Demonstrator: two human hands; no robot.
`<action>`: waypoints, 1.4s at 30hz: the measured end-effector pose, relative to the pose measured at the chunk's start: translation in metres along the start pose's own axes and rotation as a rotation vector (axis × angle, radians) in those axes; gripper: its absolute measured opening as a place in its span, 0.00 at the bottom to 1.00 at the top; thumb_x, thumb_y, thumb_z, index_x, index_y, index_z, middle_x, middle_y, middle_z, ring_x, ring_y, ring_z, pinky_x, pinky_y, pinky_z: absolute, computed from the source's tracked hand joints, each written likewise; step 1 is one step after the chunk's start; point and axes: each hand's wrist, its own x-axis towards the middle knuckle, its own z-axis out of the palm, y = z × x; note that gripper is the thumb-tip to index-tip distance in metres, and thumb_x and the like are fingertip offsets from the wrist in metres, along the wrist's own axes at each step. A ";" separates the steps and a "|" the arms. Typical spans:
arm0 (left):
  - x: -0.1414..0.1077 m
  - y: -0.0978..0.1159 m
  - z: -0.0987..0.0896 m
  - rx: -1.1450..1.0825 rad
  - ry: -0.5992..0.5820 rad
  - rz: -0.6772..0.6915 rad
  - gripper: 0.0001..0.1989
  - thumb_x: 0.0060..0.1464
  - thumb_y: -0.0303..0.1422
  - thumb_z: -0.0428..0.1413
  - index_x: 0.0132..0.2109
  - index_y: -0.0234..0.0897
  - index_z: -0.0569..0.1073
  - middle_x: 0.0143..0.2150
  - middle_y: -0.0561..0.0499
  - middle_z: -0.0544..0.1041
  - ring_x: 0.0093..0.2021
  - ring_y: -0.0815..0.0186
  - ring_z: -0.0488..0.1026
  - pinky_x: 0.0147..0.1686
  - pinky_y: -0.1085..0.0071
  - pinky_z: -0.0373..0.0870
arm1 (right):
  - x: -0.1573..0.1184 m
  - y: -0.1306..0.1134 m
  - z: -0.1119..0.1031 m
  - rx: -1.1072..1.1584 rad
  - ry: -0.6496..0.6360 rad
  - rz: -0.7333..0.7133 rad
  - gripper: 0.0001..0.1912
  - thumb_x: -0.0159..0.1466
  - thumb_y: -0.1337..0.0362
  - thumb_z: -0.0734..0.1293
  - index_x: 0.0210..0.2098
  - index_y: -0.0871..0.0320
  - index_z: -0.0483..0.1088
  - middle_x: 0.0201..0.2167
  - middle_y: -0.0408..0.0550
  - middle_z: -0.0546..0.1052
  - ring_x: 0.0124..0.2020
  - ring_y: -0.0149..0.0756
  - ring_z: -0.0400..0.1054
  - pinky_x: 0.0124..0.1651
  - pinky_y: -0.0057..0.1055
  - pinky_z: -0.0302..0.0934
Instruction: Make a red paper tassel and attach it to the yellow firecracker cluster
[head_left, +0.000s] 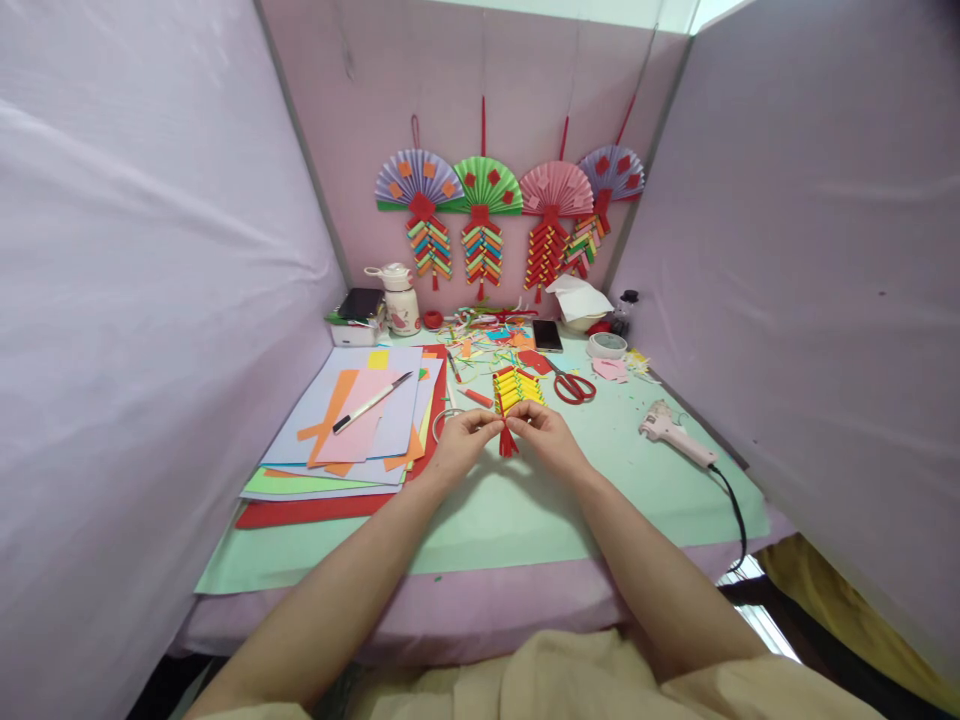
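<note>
Both my hands meet at the middle of the table, pinching the top of a small red paper tassel point(508, 443). My left hand point(466, 440) grips it from the left with thumb and forefinger. From the right, my right hand point(546, 433) closes on the same spot. Just beyond my fingertips lies a paper firecracker string point(520, 388) of yellow rolls with green and red bits; whether the tassel is joined to it is hidden by my fingers. A red-handled pair of scissors point(573, 386) rests to the right, and a red marker-like stick point(475, 397) lies behind my left hand.
Stacked coloured paper point(390, 400) with a craft knife point(373, 402) fills the left. A glue gun point(679, 435) with its cord lies right. Paper scraps point(487, 340), a phone point(547, 336), a tape roll point(607, 346) and a bottle point(401, 305) are behind. Fan ornaments point(487, 187) hang on the back wall.
</note>
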 end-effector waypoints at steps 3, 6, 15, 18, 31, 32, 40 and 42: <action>0.001 0.002 -0.003 0.031 -0.051 0.018 0.11 0.47 0.40 0.59 0.31 0.34 0.76 0.30 0.51 0.76 0.34 0.65 0.71 0.38 0.70 0.65 | 0.000 0.002 -0.001 0.098 -0.046 0.057 0.09 0.53 0.57 0.72 0.32 0.54 0.73 0.32 0.42 0.74 0.35 0.33 0.66 0.43 0.33 0.59; 0.001 0.003 -0.007 0.067 -0.130 -0.005 0.11 0.47 0.40 0.59 0.30 0.35 0.76 0.29 0.53 0.75 0.33 0.66 0.70 0.37 0.71 0.64 | 0.000 0.005 -0.002 0.217 -0.137 0.127 0.09 0.52 0.59 0.73 0.32 0.53 0.74 0.32 0.42 0.75 0.34 0.32 0.67 0.44 0.33 0.59; 0.001 -0.005 0.003 -0.287 -0.153 -0.239 0.17 0.42 0.44 0.64 0.30 0.33 0.75 0.25 0.54 0.70 0.27 0.71 0.66 0.31 0.73 0.62 | 0.001 0.005 -0.006 0.310 -0.182 0.195 0.12 0.52 0.58 0.73 0.35 0.55 0.75 0.32 0.43 0.76 0.33 0.31 0.67 0.39 0.30 0.60; 0.001 -0.005 0.006 -0.338 -0.134 -0.321 0.18 0.39 0.44 0.66 0.28 0.32 0.74 0.23 0.54 0.69 0.25 0.73 0.64 0.29 0.74 0.60 | 0.001 0.002 -0.006 0.247 -0.179 0.233 0.12 0.53 0.57 0.73 0.34 0.56 0.76 0.29 0.42 0.75 0.30 0.29 0.65 0.34 0.27 0.57; -0.006 0.007 0.007 0.077 -0.010 -0.071 0.10 0.45 0.37 0.60 0.33 0.35 0.79 0.32 0.49 0.79 0.36 0.62 0.73 0.40 0.68 0.68 | 0.003 0.014 0.001 0.242 -0.014 0.170 0.12 0.53 0.56 0.72 0.34 0.55 0.75 0.31 0.44 0.75 0.29 0.29 0.64 0.35 0.29 0.57; -0.006 0.008 0.007 0.084 0.008 -0.069 0.10 0.45 0.37 0.60 0.33 0.35 0.78 0.33 0.49 0.79 0.36 0.62 0.74 0.40 0.68 0.68 | 0.003 0.013 0.001 0.226 -0.015 0.164 0.12 0.53 0.56 0.72 0.35 0.54 0.76 0.32 0.44 0.76 0.30 0.30 0.65 0.36 0.30 0.58; -0.008 -0.001 0.009 0.079 0.009 0.022 0.11 0.49 0.39 0.58 0.35 0.35 0.77 0.32 0.49 0.79 0.35 0.63 0.75 0.38 0.70 0.69 | -0.002 -0.001 0.003 0.036 0.034 0.014 0.11 0.50 0.60 0.72 0.33 0.56 0.77 0.31 0.45 0.75 0.34 0.34 0.68 0.41 0.34 0.62; -0.010 -0.002 0.010 0.114 0.010 0.058 0.10 0.51 0.38 0.57 0.34 0.36 0.77 0.31 0.50 0.79 0.34 0.63 0.75 0.37 0.71 0.69 | -0.002 -0.003 0.004 0.060 0.041 0.011 0.08 0.50 0.61 0.72 0.29 0.57 0.76 0.32 0.46 0.76 0.34 0.35 0.69 0.41 0.34 0.63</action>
